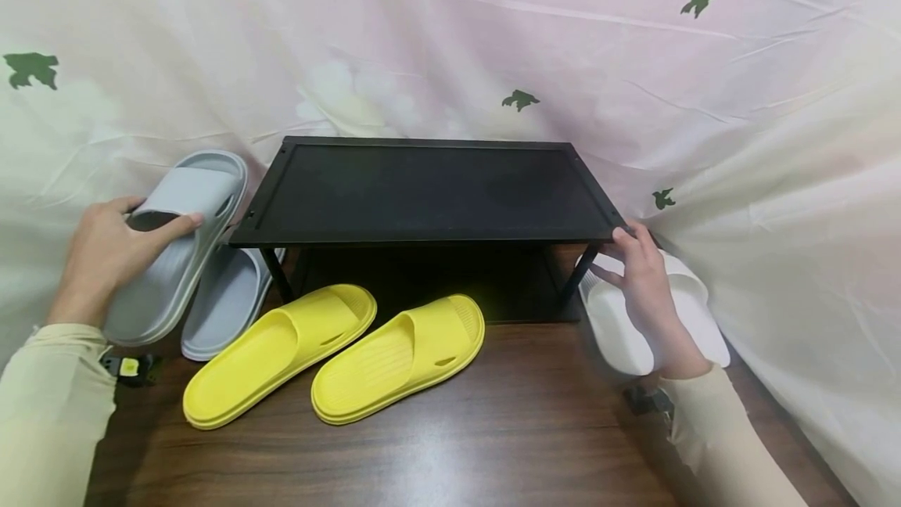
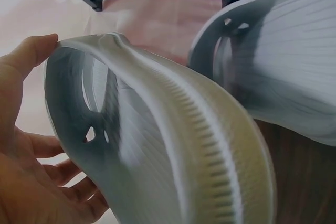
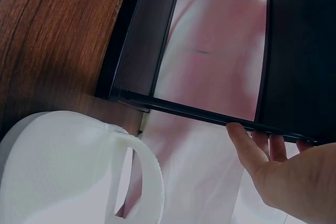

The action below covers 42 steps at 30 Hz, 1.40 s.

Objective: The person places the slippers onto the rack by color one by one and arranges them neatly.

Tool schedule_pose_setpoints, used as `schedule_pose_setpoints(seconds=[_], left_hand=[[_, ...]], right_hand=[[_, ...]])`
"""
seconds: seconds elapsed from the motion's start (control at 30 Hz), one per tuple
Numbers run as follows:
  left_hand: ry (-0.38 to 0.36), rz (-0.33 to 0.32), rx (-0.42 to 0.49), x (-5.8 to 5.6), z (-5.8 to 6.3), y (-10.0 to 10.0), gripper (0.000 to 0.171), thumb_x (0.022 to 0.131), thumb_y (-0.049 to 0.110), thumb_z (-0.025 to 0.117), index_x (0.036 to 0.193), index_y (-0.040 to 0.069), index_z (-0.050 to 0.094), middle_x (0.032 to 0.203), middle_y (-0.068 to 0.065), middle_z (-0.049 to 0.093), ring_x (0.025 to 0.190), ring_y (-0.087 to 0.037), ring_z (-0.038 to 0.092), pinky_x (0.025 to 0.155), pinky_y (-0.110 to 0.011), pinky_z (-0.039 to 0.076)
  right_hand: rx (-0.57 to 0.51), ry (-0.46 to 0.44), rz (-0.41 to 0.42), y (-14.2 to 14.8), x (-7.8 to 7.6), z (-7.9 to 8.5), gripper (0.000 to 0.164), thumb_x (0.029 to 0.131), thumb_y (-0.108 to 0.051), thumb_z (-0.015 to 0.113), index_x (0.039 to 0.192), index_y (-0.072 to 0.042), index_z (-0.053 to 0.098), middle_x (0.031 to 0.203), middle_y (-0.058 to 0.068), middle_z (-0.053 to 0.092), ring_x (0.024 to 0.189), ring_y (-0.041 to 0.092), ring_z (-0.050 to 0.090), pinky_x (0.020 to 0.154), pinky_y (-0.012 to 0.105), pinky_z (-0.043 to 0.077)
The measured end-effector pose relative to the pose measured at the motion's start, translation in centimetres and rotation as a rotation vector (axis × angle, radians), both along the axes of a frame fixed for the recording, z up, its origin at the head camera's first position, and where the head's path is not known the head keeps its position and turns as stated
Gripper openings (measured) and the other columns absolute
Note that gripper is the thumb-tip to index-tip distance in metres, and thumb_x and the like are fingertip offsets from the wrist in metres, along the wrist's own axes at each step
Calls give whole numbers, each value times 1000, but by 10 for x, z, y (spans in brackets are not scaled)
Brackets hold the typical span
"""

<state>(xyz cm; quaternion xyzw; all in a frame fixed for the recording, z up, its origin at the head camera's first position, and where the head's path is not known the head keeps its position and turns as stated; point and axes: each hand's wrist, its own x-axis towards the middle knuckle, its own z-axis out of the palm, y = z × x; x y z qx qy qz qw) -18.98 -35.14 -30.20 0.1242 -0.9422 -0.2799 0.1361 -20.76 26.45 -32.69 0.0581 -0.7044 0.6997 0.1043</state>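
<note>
On the left, my left hand (image 1: 109, 253) grips a grey slipper (image 1: 151, 292) across its strap, thumb on one side and fingers on the other. That slipper is tilted and partly covers a second grey slipper (image 1: 221, 307), which lies beside the left end of a low black two-tier rack (image 1: 422, 190). In the left wrist view the gripped slipper (image 2: 142, 135) stands on edge, close to the camera. My right hand (image 1: 651, 296) holds the rack's front right corner; in the right wrist view its thumb (image 3: 244, 145) and fingertips meet the black edge.
Two yellow slippers, one on the left (image 1: 281, 354) and one on the right (image 1: 401, 358), lie on the wooden surface (image 1: 521, 429) before the rack. White footwear (image 1: 693, 319) is under my right hand, beside the rack. Patterned fabric (image 1: 422, 45) hangs behind and at the sides.
</note>
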Motion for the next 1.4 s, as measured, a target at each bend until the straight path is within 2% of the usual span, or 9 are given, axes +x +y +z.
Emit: schedule_pose_setpoints(seconds=[0.27,0.77,0.97,1.4], left_hand=[[44,-25,-3,1,6,7,91,92,57,63,145,-14,42,130,-42,48,99,-47,51,63,-42,39],[46,-15,-6,4,18,14,90,93,57,62,148,-11,40,133,-41,46,99,-49,51,60,-41,40],[57,-27,-9,3,22,14,88,92,58,63,146,-10,44,131,-38,48,97,-46,51,57,-38,40],[36,-46,27,3,31,16,92,91,60,64,151,-5,39,133,-37,48,96,-44,52,55,-36,40]], right_hand=[[-17,9,11,1,0,-1,18,108,-27,49,123,-20,54,112,-4,63,111,21,59,85,28,57],[-32,8,7,0,0,-1,17,108,-26,49,122,-20,55,112,-4,63,110,20,59,83,27,57],[-39,11,6,0,0,-1,17,108,-26,50,122,-19,55,111,-3,63,109,21,59,84,28,57],[-55,14,4,0,0,0,14,107,-25,50,119,-18,56,108,-4,64,106,19,62,83,28,57]])
